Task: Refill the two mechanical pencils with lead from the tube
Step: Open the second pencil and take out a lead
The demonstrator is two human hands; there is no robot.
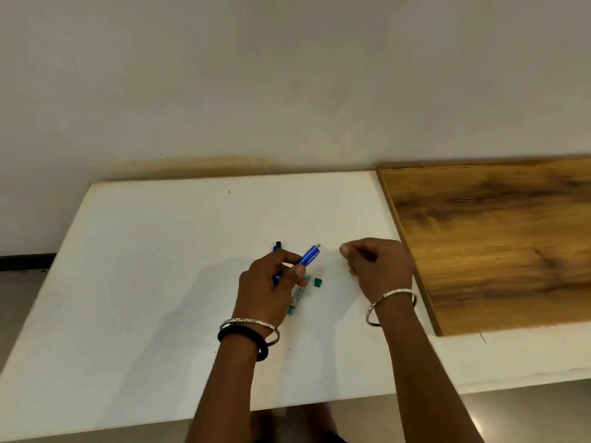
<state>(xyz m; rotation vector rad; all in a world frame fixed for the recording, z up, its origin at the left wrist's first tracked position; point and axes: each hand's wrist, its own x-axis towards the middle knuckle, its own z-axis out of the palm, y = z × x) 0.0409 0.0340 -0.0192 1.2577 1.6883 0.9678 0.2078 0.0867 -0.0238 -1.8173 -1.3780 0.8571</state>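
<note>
My left hand point(271, 287) grips a shiny blue mechanical pencil point(309, 256), whose grey open end points up and to the right. A second blue pencil point(277, 248) lies on the white table behind that hand, with only its dark end showing. The lead tube point(297, 297), with teal ends and a printed label, lies flat under my left thumb. A small teal cap point(317, 282) sits loose on the table beside it. My right hand point(377, 262) hovers to the right of the pencil's end, thumb and fingers pinched together; whatever they pinch is too small to make out.
The white table point(160, 282) has its front edge close to my body and a wall behind it. A brown wooden board point(495, 238) covers the right side, just beyond my right hand. Bangles circle both wrists, and a black band circles the left.
</note>
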